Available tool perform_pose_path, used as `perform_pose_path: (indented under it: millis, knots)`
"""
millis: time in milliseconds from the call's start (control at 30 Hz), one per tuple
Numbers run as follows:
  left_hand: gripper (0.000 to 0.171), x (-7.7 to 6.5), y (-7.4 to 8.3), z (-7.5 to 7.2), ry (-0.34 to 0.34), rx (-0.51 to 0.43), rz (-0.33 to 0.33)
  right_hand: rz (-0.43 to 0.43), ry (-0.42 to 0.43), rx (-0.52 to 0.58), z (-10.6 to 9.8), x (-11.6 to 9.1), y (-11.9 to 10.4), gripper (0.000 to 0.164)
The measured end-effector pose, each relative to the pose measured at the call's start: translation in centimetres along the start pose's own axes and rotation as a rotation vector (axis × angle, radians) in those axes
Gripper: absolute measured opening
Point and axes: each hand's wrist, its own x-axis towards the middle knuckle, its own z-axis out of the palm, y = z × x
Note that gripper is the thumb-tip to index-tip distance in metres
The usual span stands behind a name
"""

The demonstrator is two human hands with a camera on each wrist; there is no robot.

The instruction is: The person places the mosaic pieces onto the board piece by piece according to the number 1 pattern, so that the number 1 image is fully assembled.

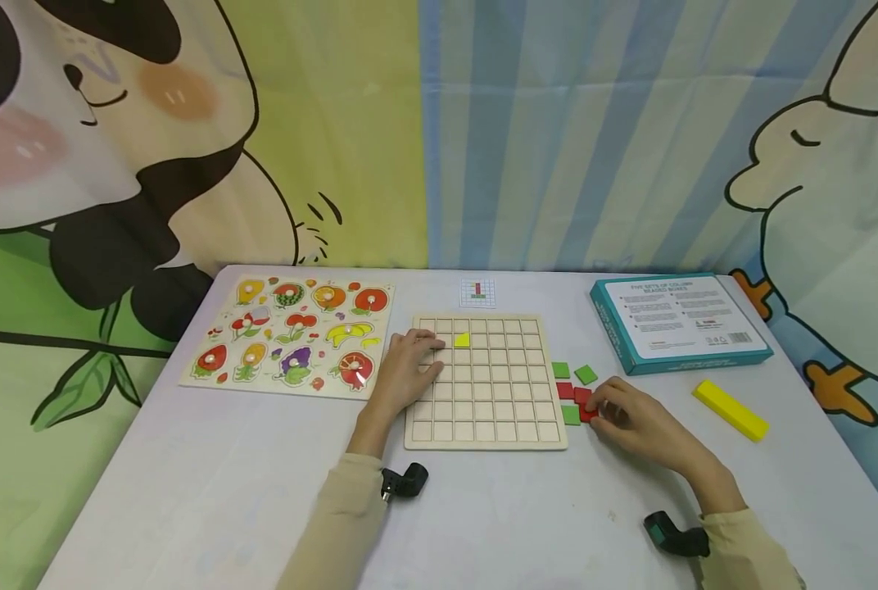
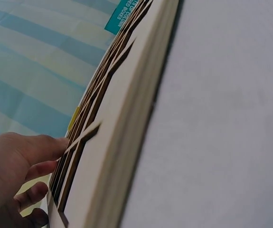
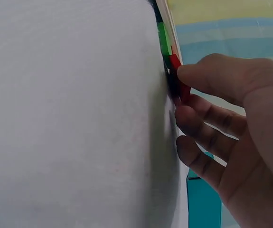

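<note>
A wooden grid board (image 1: 483,424) lies on the table, with one yellow tile (image 1: 462,340) in a cell of its upper left part. My left hand (image 1: 404,373) rests on the board's left edge, fingers loosely extended over the frame; the left wrist view shows the thumb on the grid. To the right of the board, my right hand (image 1: 634,418) pinches a red tile (image 3: 176,71) between thumb and forefinger, among a small group of tiles. That group includes another red tile (image 1: 565,391) and a green tile (image 1: 585,374). My fingers hide part of the pinched tile.
A fruit puzzle board (image 1: 291,336) lies at the left. Behind the grid board is a small pattern card (image 1: 477,292). A teal box (image 1: 682,324) stands at the back right, with a yellow bar (image 1: 730,410) in front of it. A printed curtain (image 1: 542,147) hangs behind the table.
</note>
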Motion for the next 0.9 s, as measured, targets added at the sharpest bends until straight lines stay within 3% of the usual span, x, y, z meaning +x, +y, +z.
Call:
perform_pose_path:
  millis: [433,667,900]
  knots:
    - [0.034,-0.3,0.7,-0.5,-0.047,0.076,0.009,-0.023,0.046,0.052,-0.4,2.0,-0.6,0.017]
    - [0.035,-0.6,1.2,-0.8,-0.059,0.103,-0.008,-0.088,0.089,0.086,-0.1,5.0,-2.0,0.012]
    - [0.035,-0.8,1.2,-0.7,-0.056,0.05,-0.012,-0.091,0.112,0.121,0.9,7.9,-3.1,0.011]
